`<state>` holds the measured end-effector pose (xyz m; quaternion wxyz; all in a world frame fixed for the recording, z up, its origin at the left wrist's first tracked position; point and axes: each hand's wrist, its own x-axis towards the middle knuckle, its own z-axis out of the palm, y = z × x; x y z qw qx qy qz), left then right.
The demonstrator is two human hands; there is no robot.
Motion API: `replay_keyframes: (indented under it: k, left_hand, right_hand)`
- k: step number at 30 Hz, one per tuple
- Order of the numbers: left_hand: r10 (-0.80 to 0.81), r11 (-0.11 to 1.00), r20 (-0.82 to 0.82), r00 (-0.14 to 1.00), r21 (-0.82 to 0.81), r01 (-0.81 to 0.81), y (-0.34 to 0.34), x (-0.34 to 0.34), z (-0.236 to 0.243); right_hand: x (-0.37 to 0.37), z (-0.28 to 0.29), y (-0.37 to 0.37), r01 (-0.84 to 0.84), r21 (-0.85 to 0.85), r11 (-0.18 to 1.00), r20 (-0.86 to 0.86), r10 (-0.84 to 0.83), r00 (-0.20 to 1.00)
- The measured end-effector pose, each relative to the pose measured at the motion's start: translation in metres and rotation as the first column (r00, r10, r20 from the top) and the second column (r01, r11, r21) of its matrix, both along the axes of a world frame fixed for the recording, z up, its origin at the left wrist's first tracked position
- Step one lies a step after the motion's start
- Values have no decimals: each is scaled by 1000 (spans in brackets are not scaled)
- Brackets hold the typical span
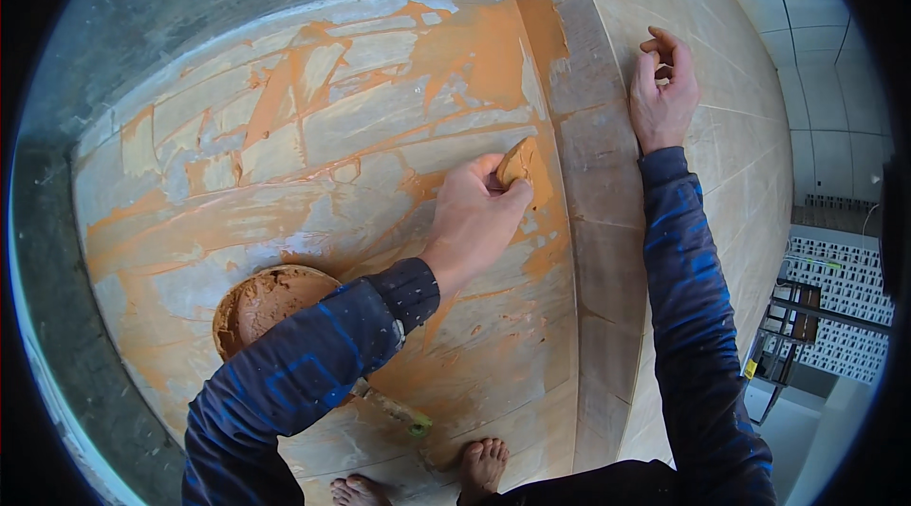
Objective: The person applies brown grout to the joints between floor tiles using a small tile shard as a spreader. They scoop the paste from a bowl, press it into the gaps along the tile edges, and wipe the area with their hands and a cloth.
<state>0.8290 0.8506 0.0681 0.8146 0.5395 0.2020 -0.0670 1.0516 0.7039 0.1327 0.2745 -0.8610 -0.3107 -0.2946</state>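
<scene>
Against the pale wall panel (313, 184), smeared with orange paste, the left hand (477, 212) pinches a small flat spreader (518, 163) loaded with paste, its fingers closed tight on it. The spreader's long axis runs up and to the right, its tip near the panel's right edge, beside the grey corner strip (598, 174). The right hand (662, 89) rests past that strip on the tiled face (731, 127), fingers loosely curled, holding nothing. Below the panel's middle sits a round paste bowl (261, 302); broad open surface lies left of the spreader.
</scene>
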Motion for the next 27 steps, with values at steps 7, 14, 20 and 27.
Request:
replay_keyframes:
  k: [7,14,20,27]
  left_hand:
    - [-10,998,-66,998,-55,6,3,-6,-2]
    - [113,960,47,992,254,-122,-4,36,-6]
    - [171,743,94,981,641,-192,-38,89,-15]
    - [94,750,-60,994,661,-30,-37,112,-16]
  right_hand:
    - [-1,0,-3,80,-79,994,-20,-81,996]
    - [1,0,-2,90,-70,993,-72,-95,993]
    - [3,0,0,62,-60,996,-54,-65,996]
    - [3,1,-1,48,-26,999,-85,-50,995]
